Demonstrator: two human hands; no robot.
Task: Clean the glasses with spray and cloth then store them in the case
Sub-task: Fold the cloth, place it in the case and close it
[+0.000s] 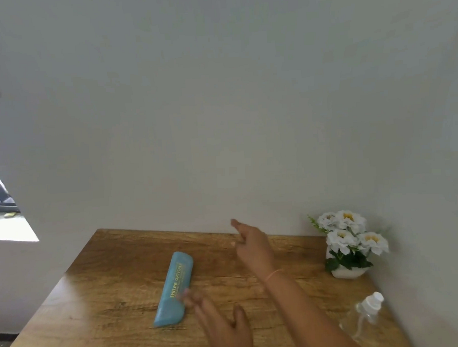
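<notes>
A closed light-blue glasses case point(175, 285) with yellow lettering lies slantwise on the wooden table point(117, 298). My left hand point(222, 325) comes in from the bottom edge with its fingers stretched out, and its blurred fingertips reach the case's right edge near the near end. My right hand point(250, 244), with a pink band at the wrist, hovers above the table's far side with its fingers loosely extended toward the wall and nothing in it. A clear spray bottle point(368, 314) with a white nozzle stands at the near right. No glasses or cloth show.
A white pot of white flowers point(348, 246) stands at the table's far right corner against the pale wall point(220, 120). A window ledge point(8, 227) shows at the left. The table's left edge drops off to the floor.
</notes>
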